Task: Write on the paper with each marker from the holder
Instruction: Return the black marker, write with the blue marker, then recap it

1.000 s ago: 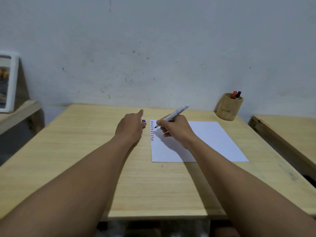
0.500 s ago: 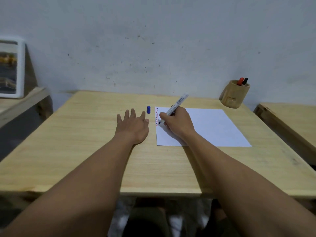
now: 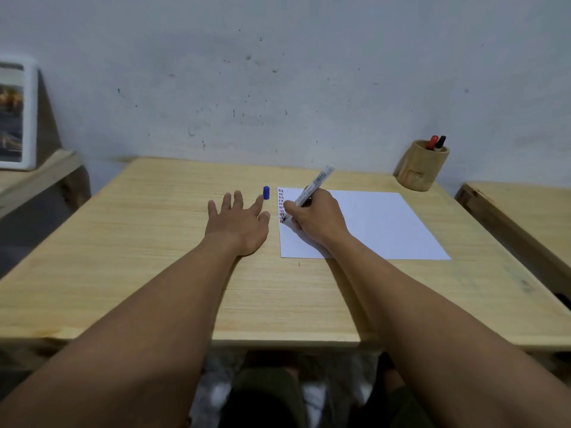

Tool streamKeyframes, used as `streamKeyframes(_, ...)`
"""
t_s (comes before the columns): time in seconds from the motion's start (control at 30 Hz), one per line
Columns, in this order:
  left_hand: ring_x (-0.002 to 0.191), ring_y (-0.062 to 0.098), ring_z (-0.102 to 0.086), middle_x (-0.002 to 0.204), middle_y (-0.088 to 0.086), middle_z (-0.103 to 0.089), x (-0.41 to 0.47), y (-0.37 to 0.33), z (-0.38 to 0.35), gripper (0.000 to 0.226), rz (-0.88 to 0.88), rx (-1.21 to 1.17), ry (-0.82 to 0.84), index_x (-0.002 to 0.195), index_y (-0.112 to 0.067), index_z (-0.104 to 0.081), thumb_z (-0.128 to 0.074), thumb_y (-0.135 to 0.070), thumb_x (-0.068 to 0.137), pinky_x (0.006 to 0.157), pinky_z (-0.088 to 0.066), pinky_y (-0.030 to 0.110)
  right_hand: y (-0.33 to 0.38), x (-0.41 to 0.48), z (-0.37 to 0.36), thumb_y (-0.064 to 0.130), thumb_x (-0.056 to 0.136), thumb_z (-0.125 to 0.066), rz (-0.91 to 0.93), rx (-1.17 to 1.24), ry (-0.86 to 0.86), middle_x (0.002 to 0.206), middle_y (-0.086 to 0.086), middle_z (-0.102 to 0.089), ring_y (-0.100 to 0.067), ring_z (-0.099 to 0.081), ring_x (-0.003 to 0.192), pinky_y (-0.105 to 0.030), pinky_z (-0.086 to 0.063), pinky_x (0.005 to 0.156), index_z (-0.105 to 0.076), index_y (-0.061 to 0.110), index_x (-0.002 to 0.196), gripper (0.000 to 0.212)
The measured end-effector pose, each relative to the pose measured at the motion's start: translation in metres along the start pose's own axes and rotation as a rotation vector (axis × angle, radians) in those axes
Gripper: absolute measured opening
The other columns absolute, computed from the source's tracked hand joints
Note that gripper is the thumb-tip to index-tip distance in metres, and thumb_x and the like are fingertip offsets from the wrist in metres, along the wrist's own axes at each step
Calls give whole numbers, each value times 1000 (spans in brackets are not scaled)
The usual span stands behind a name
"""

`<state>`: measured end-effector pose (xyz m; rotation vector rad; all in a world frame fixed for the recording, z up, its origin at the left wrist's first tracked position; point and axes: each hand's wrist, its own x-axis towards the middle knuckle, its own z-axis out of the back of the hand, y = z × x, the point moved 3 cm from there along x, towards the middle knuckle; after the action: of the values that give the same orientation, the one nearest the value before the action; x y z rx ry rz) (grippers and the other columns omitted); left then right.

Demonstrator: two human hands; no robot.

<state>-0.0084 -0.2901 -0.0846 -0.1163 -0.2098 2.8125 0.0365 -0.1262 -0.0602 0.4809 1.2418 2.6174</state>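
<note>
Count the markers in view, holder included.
3: a white-barrelled marker in the right hand, tip at the paper; a red marker and a black marker in the wooden holder. More may sit hidden inside.

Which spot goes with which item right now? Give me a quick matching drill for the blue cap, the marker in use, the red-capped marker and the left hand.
Items:
1. blue cap
2. marker in use
3. red-capped marker
4. left hand

Places:
A. standing in the wooden holder
B. flat on the table, fingers spread
C. upright on the table, just left of the paper
D. gripped in the right hand, tip at the paper's left edge

Pairs: 1-C, 2-D, 3-A, 4-B
</note>
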Motion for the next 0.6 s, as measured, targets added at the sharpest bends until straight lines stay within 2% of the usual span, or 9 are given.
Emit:
streamKeyframes(0.07,154,30,11,167,10,7,0,0,0,60,-2,0,0,158,-37,0,-9,-49,101,120,8,55,0,0,0,27,86,-67,3,-2,-2,60,3,-68,-9,-61,57,-25,-46,54,-65,3,72,27)
streamKeyframes(0.3,154,30,7,168,11,2,1,0,0,60,-1,-30,-13,158,-36,-5,-12,-48,100,121,5,55,0,1,1,26,86,-67,-23,7,7,64,0,-69,-13,-64,62,-29,-48,56,-62,9,69,24)
streamKeyframes(0.37,154,31,-5,166,13,-12,2,0,1,59,3,-65,-60,158,-32,-18,-16,-45,100,121,-1,55,-1,2,3,27,86,-67,-36,53,-16,64,1,-70,-13,-66,63,-29,-50,59,-66,7,71,25)
streamKeyframes(0.4,150,32,-18,161,13,-28,2,0,4,57,9,-98,-118,154,-28,-28,-20,-41,100,120,-8,56,-2,3,4,27,86,-67,-52,88,-29,64,2,-70,-11,-64,61,-29,-49,59,-68,7,72,25)
streamKeyframes(0.47,130,32,-47,135,10,-58,2,-1,13,48,50,-205,-280,141,-20,-43,-28,-33,98,112,-27,53,-4,5,8,28,86,-68,-84,175,-48,65,0,-68,-12,-61,60,-29,-47,60,-68,2,76,28)
streamKeyframes(0.53,114,34,-56,118,8,-68,5,-3,21,45,69,-295,-378,139,-18,-42,-33,-30,97,100,-37,48,-6,8,11,30,86,-69,-103,264,-53,64,0,-61,-14,-54,58,-30,-42,60,-66,3,78,29)
streamKeyframes(0.6,116,34,-56,123,8,-65,13,-6,26,50,29,-342,-371,145,-22,-36,-37,-31,96,97,-40,47,-6,10,14,31,87,-72,-118,346,-55,60,7,-58,-10,-51,55,-27,-41,59,-69,6,84,25)
